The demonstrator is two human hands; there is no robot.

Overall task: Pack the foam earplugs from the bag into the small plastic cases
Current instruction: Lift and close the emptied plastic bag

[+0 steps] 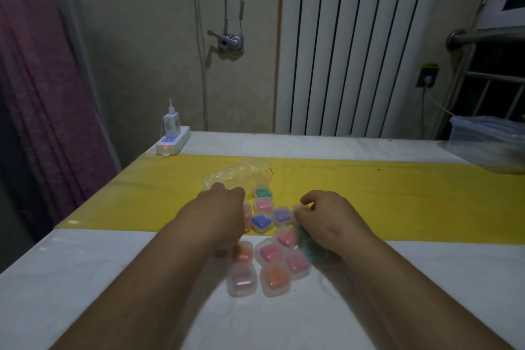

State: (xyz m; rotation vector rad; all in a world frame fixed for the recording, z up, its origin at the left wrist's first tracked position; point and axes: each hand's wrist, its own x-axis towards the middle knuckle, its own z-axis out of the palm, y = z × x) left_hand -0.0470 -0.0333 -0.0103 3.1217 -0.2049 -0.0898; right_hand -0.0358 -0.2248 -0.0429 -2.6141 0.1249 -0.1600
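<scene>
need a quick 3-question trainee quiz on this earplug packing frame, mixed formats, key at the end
1. True or false: the clear plastic bag lies on the yellow strip, just beyond the left hand.
2. The filled case closest to the bag holds earplugs of which colour? A green, B orange, C blue.
3. Short answer: what is plugged into the power strip at far left?

Key: 1 true; 2 A; 3 a white charger.
</scene>
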